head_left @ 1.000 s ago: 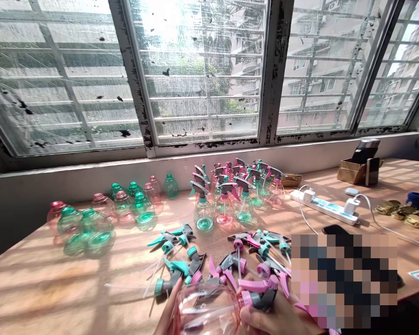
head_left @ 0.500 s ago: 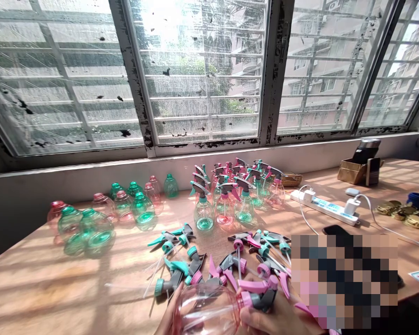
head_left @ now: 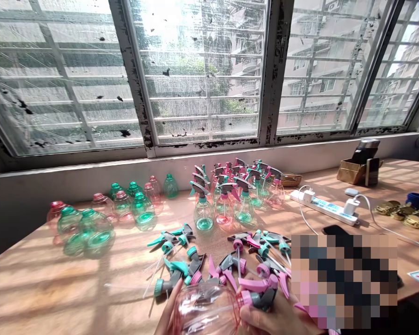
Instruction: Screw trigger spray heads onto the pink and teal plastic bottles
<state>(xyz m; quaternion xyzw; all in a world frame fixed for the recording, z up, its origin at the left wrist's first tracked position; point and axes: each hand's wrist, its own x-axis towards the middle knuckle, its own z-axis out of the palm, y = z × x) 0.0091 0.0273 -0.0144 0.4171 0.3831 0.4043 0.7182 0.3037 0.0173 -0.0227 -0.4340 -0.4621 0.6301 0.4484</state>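
Note:
At the bottom edge my left hand [head_left: 167, 309] is wrapped around a clear pink spray bottle [head_left: 206, 309] lying on its side. My right hand [head_left: 268, 318] grips the pink and grey trigger head [head_left: 260, 293] at the bottle's neck. Just beyond my hands lies a heap of loose trigger heads [head_left: 223, 260], teal and pink, with their thin tubes. Farther back stands a group of assembled spray bottles [head_left: 235, 193].
Empty green and pink bottles [head_left: 104, 216] stand at the left of the wooden table [head_left: 38, 284]. A white power strip [head_left: 323, 204] with cables, a brown box [head_left: 358, 170] and gold caps [head_left: 405, 214] lie to the right. A blurred patch covers the lower right.
The pink bottle has shifted slightly in my hands; otherwise nothing has visibly moved.

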